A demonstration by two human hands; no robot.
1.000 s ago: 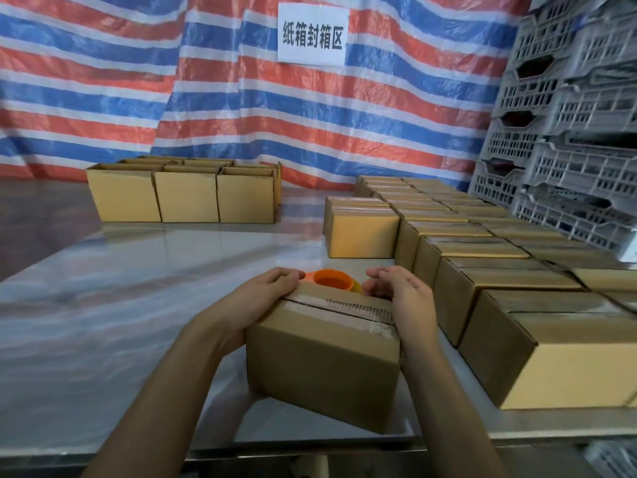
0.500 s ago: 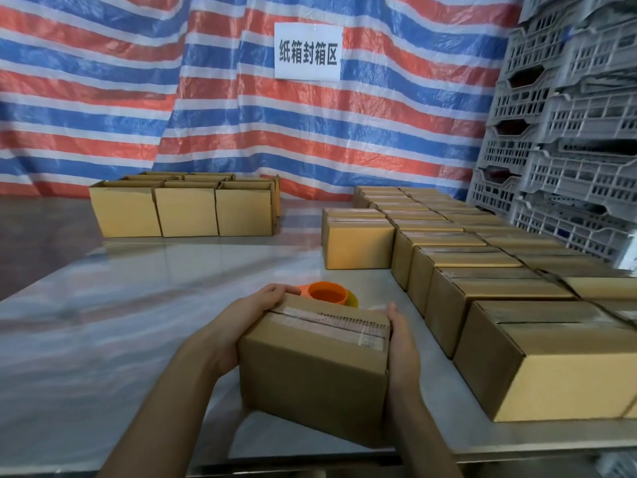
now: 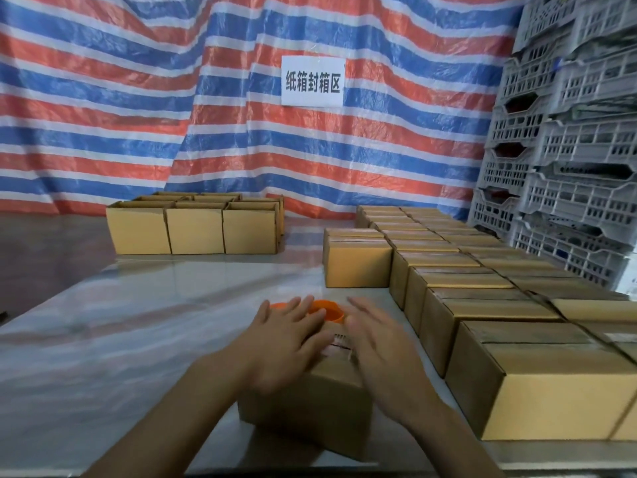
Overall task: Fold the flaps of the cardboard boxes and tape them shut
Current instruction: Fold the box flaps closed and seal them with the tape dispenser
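matt cardboard box (image 3: 310, 401) (glossy table (image 3: 138, 322))

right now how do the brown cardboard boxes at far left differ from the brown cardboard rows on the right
The far-left boxes stand open-topped; the right rows have flaps folded flat. The far-left boxes form a small cluster; the right rows hold many more. Both are tan cardboard on the same table.

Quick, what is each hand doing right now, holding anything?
Left hand: open, fingers straight, flat on the box.
Right hand: open, fingers straight over the box top, blurred, holding nothing.
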